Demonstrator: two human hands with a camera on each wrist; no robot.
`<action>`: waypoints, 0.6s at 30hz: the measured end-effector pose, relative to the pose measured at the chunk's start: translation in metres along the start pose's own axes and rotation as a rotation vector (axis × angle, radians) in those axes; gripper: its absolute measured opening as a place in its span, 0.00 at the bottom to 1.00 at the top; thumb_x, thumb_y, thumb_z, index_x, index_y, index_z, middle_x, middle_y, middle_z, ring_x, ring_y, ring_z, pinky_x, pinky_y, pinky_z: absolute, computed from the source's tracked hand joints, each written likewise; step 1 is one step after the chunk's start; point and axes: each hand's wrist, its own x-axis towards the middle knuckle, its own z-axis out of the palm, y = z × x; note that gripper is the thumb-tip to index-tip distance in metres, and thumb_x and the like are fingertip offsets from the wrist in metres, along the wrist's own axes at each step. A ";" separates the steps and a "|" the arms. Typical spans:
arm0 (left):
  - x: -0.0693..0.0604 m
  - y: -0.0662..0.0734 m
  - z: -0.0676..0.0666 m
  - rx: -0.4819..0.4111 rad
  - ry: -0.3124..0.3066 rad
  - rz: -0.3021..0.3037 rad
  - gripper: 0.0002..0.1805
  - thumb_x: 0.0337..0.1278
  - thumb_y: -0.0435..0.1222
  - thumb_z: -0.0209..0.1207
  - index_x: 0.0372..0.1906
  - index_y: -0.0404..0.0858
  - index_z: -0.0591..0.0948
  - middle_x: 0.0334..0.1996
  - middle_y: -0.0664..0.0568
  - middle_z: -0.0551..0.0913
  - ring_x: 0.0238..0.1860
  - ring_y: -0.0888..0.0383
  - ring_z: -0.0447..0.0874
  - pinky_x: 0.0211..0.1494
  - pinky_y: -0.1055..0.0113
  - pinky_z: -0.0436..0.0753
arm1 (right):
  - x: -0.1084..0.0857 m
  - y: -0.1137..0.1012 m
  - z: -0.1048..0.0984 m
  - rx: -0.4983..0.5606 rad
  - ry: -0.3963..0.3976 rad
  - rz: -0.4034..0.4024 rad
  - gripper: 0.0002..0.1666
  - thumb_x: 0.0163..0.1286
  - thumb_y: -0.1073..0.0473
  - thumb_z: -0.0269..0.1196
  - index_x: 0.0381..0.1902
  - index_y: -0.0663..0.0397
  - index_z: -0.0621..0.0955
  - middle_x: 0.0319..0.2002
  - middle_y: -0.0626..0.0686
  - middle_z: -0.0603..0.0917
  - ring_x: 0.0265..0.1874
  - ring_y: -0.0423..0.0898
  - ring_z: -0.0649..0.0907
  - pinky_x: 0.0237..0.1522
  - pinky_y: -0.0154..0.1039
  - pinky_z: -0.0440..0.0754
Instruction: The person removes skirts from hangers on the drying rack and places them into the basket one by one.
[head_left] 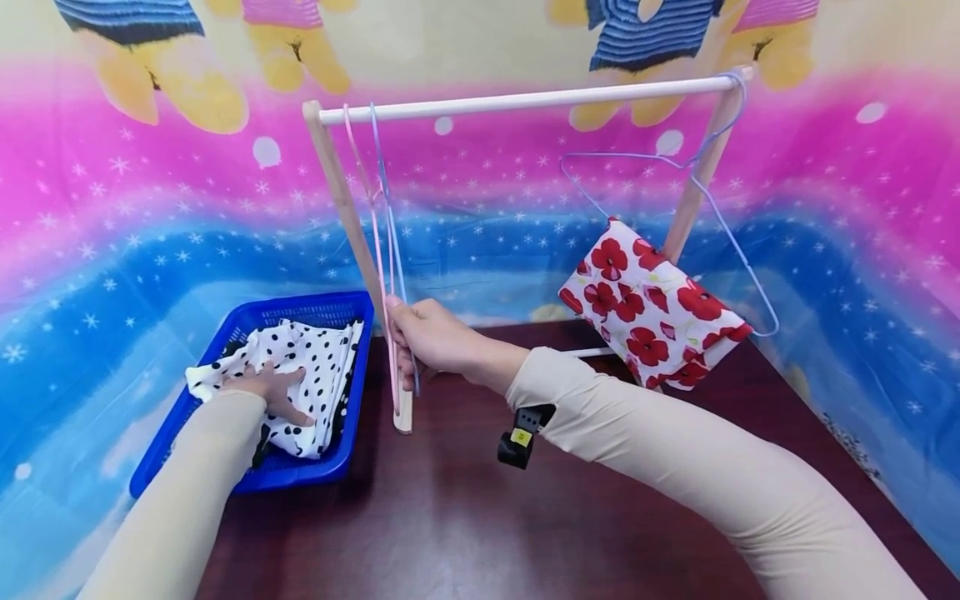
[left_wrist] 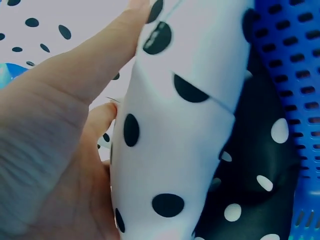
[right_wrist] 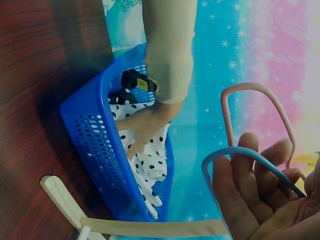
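My left hand [head_left: 272, 390] lies spread on a white cloth with black dots [head_left: 318, 358] inside a blue basket [head_left: 315, 477]. In the left wrist view, the thumb and a finger of that hand [left_wrist: 65, 120] rest against a fold of the dotted cloth [left_wrist: 160, 150]. At the rack's left end, my right hand [head_left: 438, 337] holds the lower parts of a pink hanger [head_left: 380, 258] and a blue hanger [head_left: 395, 225], both hooked over the rail. The right wrist view shows the blue hanger [right_wrist: 240, 150] crossing the curled fingers of the right hand [right_wrist: 265, 195], with the pink hanger [right_wrist: 255, 86] behind.
A wooden rack with a white rail [head_left: 525, 100] stands on the dark red table [head_left: 465, 517]. At its right end hangs another blue hanger [head_left: 738, 237] with a red-flowered cloth [head_left: 648, 312]. Black cloth with white dots [left_wrist: 260, 165] lies under the white one. Patterned fabric surrounds the table.
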 end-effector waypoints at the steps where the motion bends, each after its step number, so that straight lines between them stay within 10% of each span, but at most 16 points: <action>1: -0.001 0.000 0.000 -0.008 -0.004 -0.001 0.62 0.46 0.66 0.68 0.80 0.41 0.53 0.76 0.22 0.39 0.74 0.17 0.31 0.70 0.18 0.42 | 0.000 0.000 0.000 -0.006 0.001 0.000 0.36 0.84 0.40 0.36 0.20 0.58 0.67 0.12 0.53 0.75 0.13 0.47 0.80 0.25 0.46 0.86; 10: 0.004 -0.002 -0.005 -0.014 -0.022 0.012 0.59 0.50 0.64 0.67 0.79 0.38 0.54 0.76 0.23 0.44 0.75 0.18 0.34 0.70 0.20 0.49 | 0.002 0.002 -0.001 -0.070 0.015 -0.045 0.37 0.84 0.41 0.36 0.22 0.60 0.71 0.16 0.53 0.80 0.13 0.45 0.81 0.24 0.45 0.86; 18: 0.012 0.001 -0.009 -0.017 0.125 0.018 0.48 0.66 0.59 0.57 0.77 0.29 0.58 0.72 0.24 0.62 0.71 0.21 0.57 0.70 0.25 0.60 | 0.002 0.005 -0.001 -0.221 0.081 -0.151 0.37 0.84 0.41 0.40 0.21 0.58 0.75 0.15 0.50 0.80 0.11 0.42 0.78 0.19 0.41 0.84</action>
